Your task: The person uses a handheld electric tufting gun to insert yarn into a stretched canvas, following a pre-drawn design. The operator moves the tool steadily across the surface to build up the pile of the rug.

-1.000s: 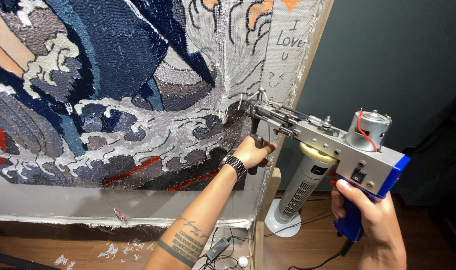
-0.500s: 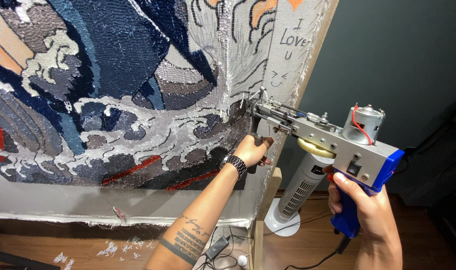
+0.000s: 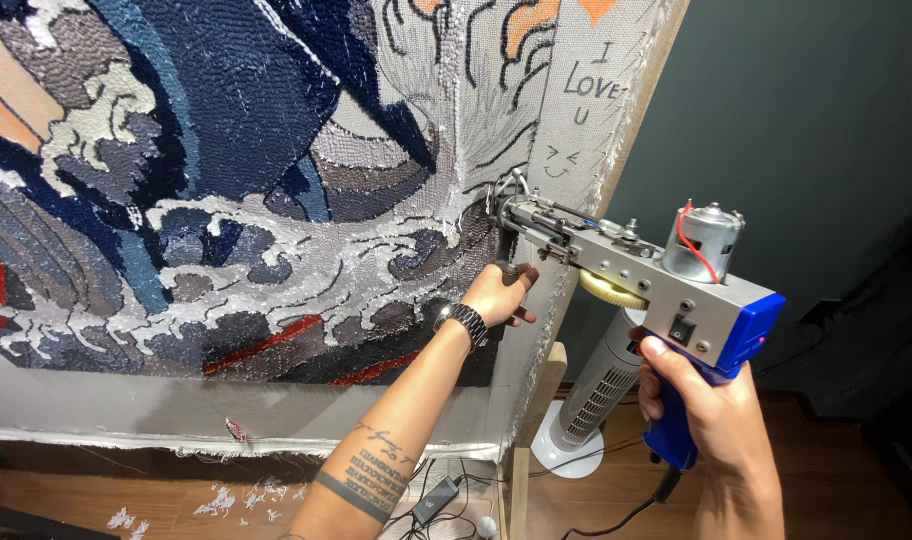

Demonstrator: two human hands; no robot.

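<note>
Tufting gun (image 3: 641, 275) pressed nose-first against the rug cloth (image 3: 276, 200).
Right hand (image 3: 711, 410) fingers grasp its blue grip; left hand (image 3: 496, 292) fingers are clenched on the front handle, beside the wooden frame (image 3: 636, 130).

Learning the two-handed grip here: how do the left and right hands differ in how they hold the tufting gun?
The left hand grips the front handle near the cloth; the right hand wraps the blue rear grip, lower and farther from it. The left wears a dark bracelet; the right shows none. Both hold the same tufting gun.
</note>
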